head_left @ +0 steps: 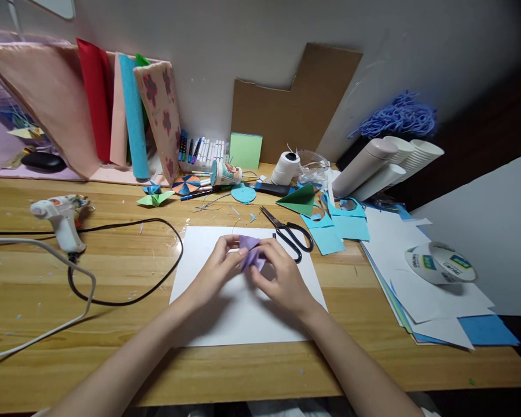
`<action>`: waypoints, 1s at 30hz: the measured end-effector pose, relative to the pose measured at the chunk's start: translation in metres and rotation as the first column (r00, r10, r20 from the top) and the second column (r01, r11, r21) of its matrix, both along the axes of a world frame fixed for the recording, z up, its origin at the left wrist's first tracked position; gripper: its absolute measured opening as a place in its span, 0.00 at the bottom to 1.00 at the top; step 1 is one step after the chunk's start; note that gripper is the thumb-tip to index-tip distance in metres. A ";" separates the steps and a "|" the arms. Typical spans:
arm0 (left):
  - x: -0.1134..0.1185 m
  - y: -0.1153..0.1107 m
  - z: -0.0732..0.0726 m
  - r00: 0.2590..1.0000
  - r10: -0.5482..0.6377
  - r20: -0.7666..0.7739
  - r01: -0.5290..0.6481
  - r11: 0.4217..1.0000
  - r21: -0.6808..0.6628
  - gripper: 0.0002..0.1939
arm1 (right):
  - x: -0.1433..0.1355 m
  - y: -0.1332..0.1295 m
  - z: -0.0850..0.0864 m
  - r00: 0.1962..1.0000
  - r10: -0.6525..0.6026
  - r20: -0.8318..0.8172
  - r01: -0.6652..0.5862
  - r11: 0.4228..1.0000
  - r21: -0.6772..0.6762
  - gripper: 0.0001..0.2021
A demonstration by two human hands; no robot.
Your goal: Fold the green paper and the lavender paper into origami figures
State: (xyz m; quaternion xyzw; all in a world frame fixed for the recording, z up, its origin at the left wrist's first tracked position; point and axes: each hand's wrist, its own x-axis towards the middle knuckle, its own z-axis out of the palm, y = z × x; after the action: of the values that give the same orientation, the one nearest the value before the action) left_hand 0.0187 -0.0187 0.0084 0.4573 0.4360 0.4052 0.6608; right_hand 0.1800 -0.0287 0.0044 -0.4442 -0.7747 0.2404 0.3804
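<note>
A small folded piece of purple paper (pixel 250 253) is held between both hands, above a white sheet (pixel 252 324) on the wooden table. My left hand (pixel 219 267) pinches its left side with thumb and fingers. On the right side, my right hand (pixel 280 275) has its fingers closed on the same paper. Black-handled scissors (pixel 292 234) lie just beyond my right hand, partly over the sheet's far edge.
A white glue gun (pixel 63 217) and looping cables are at the left. Toward the back are a green folded paper (pixel 298 201), blue cut papers (pixel 325 234), a thread spool (pixel 285 168) and markers (pixel 206 150). Paper sheets (pixel 395 255) and a tape roll (pixel 440 263) lie at right.
</note>
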 end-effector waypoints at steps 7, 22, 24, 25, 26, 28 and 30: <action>0.002 0.000 0.004 0.996 -0.026 -0.090 0.032 0.997 0.073 0.15 | 0.000 -0.001 -0.009 0.993 0.066 0.102 -0.073 0.995 0.067 0.20; -0.007 0.010 0.003 0.960 0.065 -0.273 -0.016 0.984 0.176 0.07 | 0.008 -0.002 0.002 0.998 0.004 0.069 -0.009 0.997 0.077 0.12; -0.007 0.010 0.003 0.958 0.052 -0.282 0.001 0.983 0.185 0.07 | 0.008 -0.002 0.004 0.997 -0.078 -0.023 0.079 0.997 0.011 0.11; -0.007 0.010 0.003 0.956 0.046 -0.290 0.012 0.981 0.193 0.06 | 0.007 -0.002 0.005 0.991 -0.115 -0.064 0.114 0.993 -0.020 0.10; -0.007 0.010 0.002 0.954 0.037 -0.299 0.025 0.979 0.200 0.06 | 0.007 -0.002 0.006 0.984 -0.147 -0.096 0.143 0.988 -0.050 0.10; -0.006 0.009 0.002 0.948 0.023 -0.317 0.048 0.976 0.215 0.06 | 0.007 0.001 0.006 0.969 -0.199 -0.148 0.184 0.976 -0.113 0.09; -0.005 0.008 0.002 0.942 0.008 -0.334 0.073 0.971 0.229 0.05 | 0.008 0.004 0.005 0.946 -0.230 -0.229 0.183 0.961 -0.208 0.11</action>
State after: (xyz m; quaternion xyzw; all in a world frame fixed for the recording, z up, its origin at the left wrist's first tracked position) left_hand 0.0138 -0.0104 0.0105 0.6023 0.4818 0.3604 0.5246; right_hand 0.1885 -0.0250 0.0090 -0.5225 -0.6438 0.3238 0.4558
